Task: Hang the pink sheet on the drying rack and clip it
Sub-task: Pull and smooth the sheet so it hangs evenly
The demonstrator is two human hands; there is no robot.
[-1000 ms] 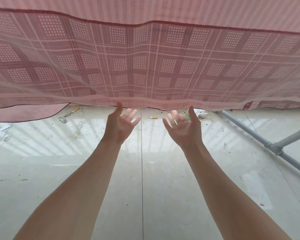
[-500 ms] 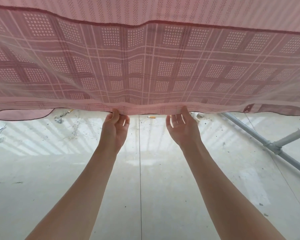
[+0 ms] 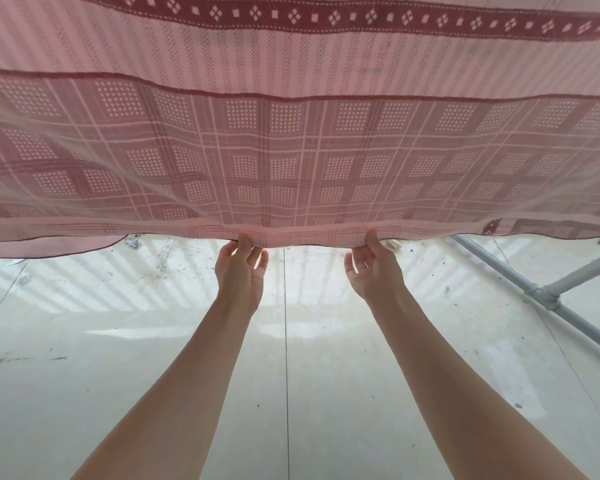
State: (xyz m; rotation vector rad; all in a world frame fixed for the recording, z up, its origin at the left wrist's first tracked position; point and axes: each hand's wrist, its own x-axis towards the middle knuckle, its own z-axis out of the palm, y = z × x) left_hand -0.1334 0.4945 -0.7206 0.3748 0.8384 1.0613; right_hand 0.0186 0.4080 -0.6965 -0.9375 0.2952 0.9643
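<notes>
A person's left hand and right hand reach up to the lower hem of a pink sheet that hangs across the upper part of the view, above a pale tiled floor. Thumb and fingers of each hand pinch the hem, the hands apart. Grey drying rack tubes cross below the sheet's right end.

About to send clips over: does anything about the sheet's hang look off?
The pink sheet hangs unevenly: its lower left hem droops below the rest. Both the left hand and right hand pinch the hem.
</notes>
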